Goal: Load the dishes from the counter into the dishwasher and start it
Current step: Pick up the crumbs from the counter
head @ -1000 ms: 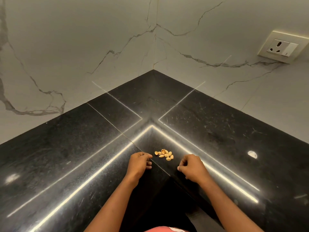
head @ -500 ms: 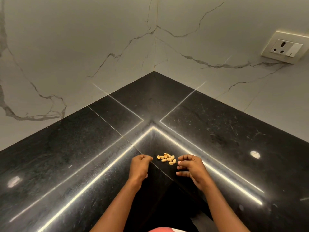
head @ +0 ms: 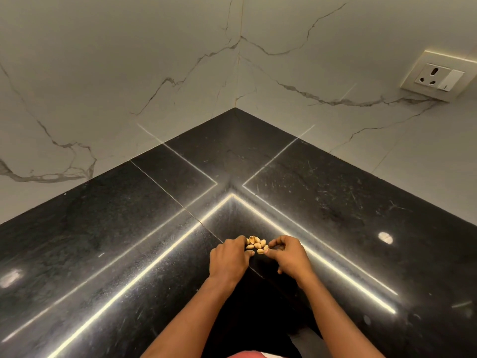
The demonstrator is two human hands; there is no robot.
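Not loading yet, I'd say, more clearing up: the left hand (head: 228, 259) and right hand (head: 289, 257) are cupped round a small heap of pistachio shells (head: 256, 245), curled fingers touching it, near the front of the black counter (head: 103, 254). Next comes a clean scoop. No dishes or dishwasher in sight, only a wall socket (head: 438, 76), well apart

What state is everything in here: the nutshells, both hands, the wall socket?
nutshells: loose in a small pile on the counter, between the hands.
left hand: fingers curled, touching the pile's left side.
right hand: fingers curled, thumb against a shell; grip unclear.
wall socket: nothing plugged in.
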